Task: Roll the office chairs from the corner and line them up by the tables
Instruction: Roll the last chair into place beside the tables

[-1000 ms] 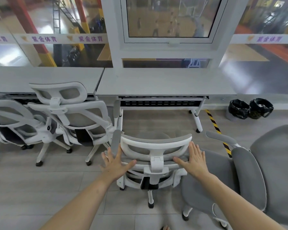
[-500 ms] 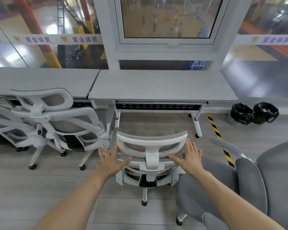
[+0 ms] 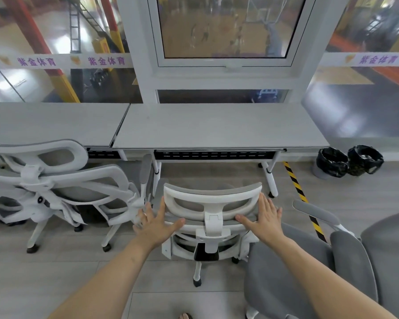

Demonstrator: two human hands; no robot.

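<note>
A white office chair (image 3: 213, 196) with a grey mesh back stands in front of the right grey table (image 3: 219, 127), its back toward me. My left hand (image 3: 157, 223) presses flat against the left side of its backrest, fingers straight. My right hand (image 3: 264, 218) presses flat on the right side the same way. Another white chair (image 3: 78, 180) stands at the left table (image 3: 53, 120), beside the one I push, and a part of a further chair (image 3: 0, 203) shows at the left edge.
A grey upholstered chair (image 3: 309, 268) stands close on my right, its armrest near my right forearm. Two black-lined bins (image 3: 348, 163) sit right of the table. Yellow-black tape (image 3: 300, 196) runs across the floor. Windows back the tables.
The chair has rolled forward toward the right table with both hands on its back. The view has closed in and the left chairs have slid further left.
</note>
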